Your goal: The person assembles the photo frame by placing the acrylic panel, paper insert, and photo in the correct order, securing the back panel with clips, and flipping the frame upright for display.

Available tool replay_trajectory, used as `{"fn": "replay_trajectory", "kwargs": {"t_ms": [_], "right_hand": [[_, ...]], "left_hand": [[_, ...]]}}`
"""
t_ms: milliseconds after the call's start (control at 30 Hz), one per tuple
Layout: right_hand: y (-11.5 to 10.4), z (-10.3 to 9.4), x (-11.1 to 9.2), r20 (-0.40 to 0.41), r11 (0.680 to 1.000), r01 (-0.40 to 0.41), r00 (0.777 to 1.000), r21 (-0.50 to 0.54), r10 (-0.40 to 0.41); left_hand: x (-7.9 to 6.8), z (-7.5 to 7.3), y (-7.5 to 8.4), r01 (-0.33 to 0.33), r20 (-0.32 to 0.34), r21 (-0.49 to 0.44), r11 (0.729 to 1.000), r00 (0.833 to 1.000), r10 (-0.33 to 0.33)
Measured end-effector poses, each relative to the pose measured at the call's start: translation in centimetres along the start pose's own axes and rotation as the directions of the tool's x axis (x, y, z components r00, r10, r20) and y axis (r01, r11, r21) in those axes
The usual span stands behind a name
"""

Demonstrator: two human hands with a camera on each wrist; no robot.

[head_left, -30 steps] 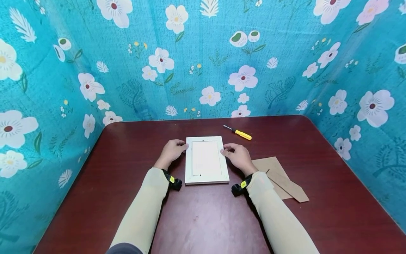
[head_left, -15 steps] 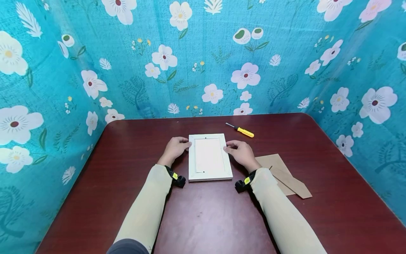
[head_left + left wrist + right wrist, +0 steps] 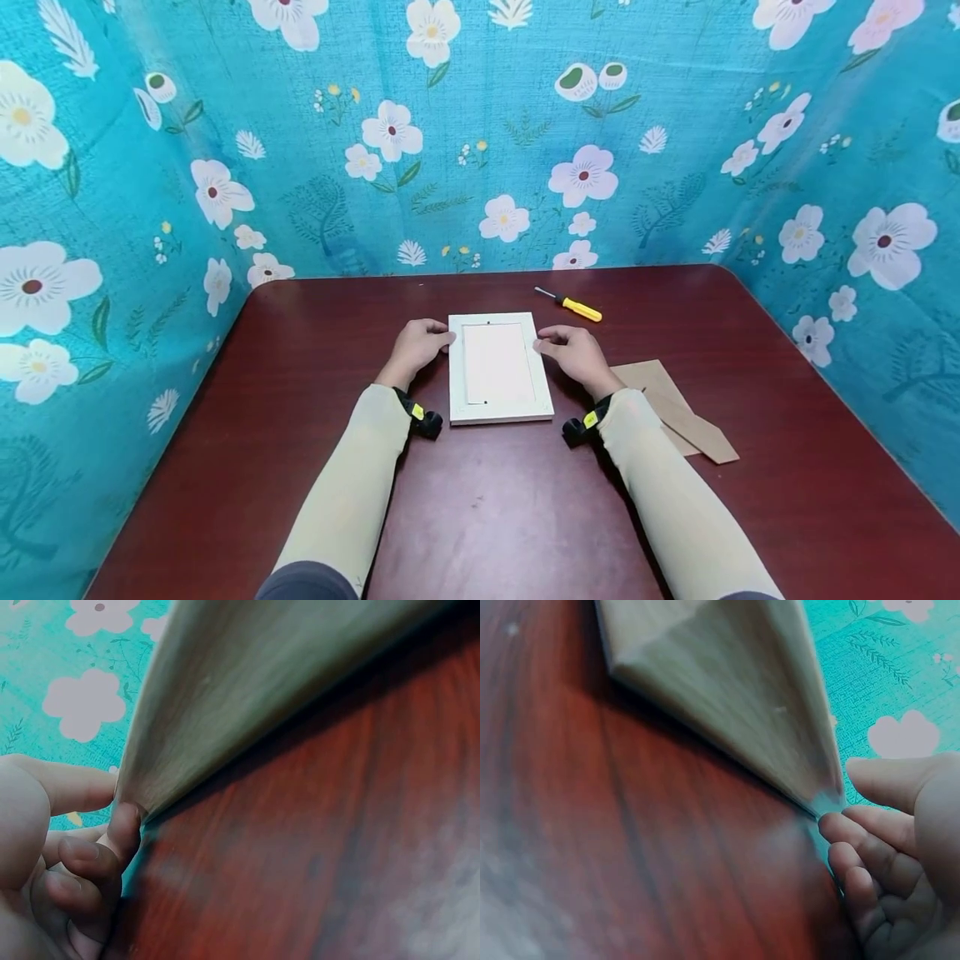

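Your two hands have the frame (image 3: 502,412) between them, mid-table.
It lies flat on the table (image 3: 480,508), a pale sheet (image 3: 498,364) within its border. Your left hand (image 3: 415,350) pinches the left edge towards the far end, thumb on top, the other fingers curled below; your right hand (image 3: 576,353) mirrors it on the right edge, its gap closed to about the frame's thickness. The screwdriver (image 3: 579,309) lies far right of the frame, well apart from your fingers; the brown board (image 3: 651,375) lies to the right, partly behind your right forearm.
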State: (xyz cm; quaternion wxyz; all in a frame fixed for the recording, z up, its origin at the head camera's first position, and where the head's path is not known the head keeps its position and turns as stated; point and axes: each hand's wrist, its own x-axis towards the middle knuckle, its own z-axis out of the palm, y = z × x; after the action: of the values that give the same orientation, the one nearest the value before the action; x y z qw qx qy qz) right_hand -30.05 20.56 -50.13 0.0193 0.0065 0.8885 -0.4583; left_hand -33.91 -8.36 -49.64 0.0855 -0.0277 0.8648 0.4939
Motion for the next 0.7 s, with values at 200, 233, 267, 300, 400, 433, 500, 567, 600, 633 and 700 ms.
{"fn": "replay_trajectory", "kwargs": {"t_ms": [200,233,267,300,400,433,500,567,600,633,700], "right_hand": [[-0.7,-0.5,0.1,0.043,0.992,-0.048,0.998,0.115,0.043],[-0.7,-0.5,0.0,0.053,0.990,-0.053,0.998,0.127,0.046],[-0.7,-0.5,0.0,0.056,0.990,-0.056,0.997,0.131,0.049],[-0.7,-0.5,0.0,0.058,0.989,-0.058,0.997,0.135,0.050],[-0.9,-0.6,-0.1,0.060,0.990,-0.064,0.997,0.123,0.057],[-1.0,-0.6,0.0,0.063,0.991,-0.064,0.996,0.120,0.057],[-1.3,-0.8,0.0,0.070,0.992,-0.059,0.996,0.108,0.052],[-1.6,-1.0,-0.1,0.072,0.994,-0.048,0.997,0.099,0.041],[-1.7,-1.1,-0.1,0.073,0.995,-0.043,0.997,0.091,0.036],[-1.8,-1.3,-0.2,0.071,0.996,-0.043,0.997,0.083,0.037],[-1.7,-1.6,-0.4,0.070,0.997,-0.045,0.997,0.065,0.040]], "left_hand": [[0.1,-0.1,-0.1,-0.019,0.004,-0.003,1.000,1.000,0.019],[0.1,-0.1,-0.2,-0.018,0.005,-0.003,1.000,1.000,0.018],[0.0,-0.2,-0.2,-0.019,0.006,-0.003,1.000,1.000,0.019],[-0.1,-0.2,-0.2,-0.023,0.008,-0.001,1.000,1.000,0.023],[-0.2,-0.3,-0.2,-0.035,0.012,0.007,0.999,0.999,0.035],[-0.3,-0.4,-0.2,-0.036,0.010,0.012,0.999,0.999,0.036],[-0.2,-0.4,-0.2,-0.034,-0.004,0.022,0.999,0.999,0.034],[-0.2,-0.5,-0.2,-0.032,-0.017,0.026,0.999,0.999,0.032],[-0.1,-0.5,-0.2,-0.032,-0.020,0.027,0.999,0.999,0.032],[-0.1,-0.5,-0.2,-0.033,-0.020,0.028,0.999,0.999,0.033],[0.0,-0.4,-0.3,-0.036,-0.009,0.027,0.999,0.999,0.036]]}}
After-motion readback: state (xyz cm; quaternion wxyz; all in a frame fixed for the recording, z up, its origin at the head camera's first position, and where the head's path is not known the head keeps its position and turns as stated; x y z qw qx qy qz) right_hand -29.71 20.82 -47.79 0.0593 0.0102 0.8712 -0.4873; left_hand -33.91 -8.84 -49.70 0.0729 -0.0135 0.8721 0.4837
